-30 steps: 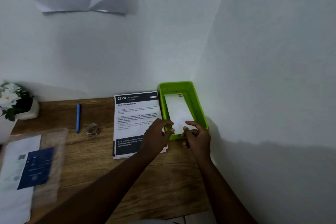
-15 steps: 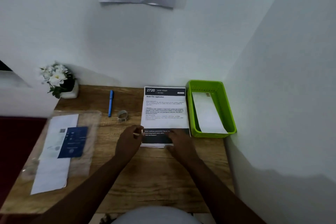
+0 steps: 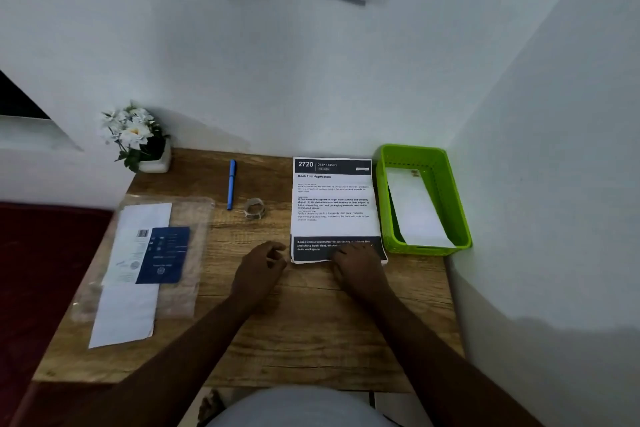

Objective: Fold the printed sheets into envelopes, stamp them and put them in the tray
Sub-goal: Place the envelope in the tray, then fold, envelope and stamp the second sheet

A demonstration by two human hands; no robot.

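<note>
Your right hand [image 3: 358, 265] lies on the near edge of the stack of printed sheets [image 3: 334, 208], just right of centre frame; the fingers rest on the dark band at the bottom of the top sheet. Whether they press flat or pinch the paper edge, you cannot tell from this view. Your left hand [image 3: 259, 267] is on the wooden desk [image 3: 311, 333] just left of the stack's lower corner, fingers loosely curled, holding nothing and not touching the paper.

The stack sits square to the desk, its top sheet headed "2720" and "Book Film Application". Directly to its right, against the wall at right of centre, stands the green tray [image 3: 457, 204]. One white envelope [image 3: 415, 211] lies inside it, lengthwise, with a small stamp mark at its far end.

Left of the stack: a small roll of clear tape [image 3: 254, 208] and, beyond it, a blue pen [image 3: 231, 189] lying lengthwise. At lower left a clear plastic sleeve [image 3: 194, 246] holds white paper and a dark blue booklet [image 3: 162, 255]. A white pot of white flowers [image 3: 135, 139] stands at the desk's far left corner.
</note>
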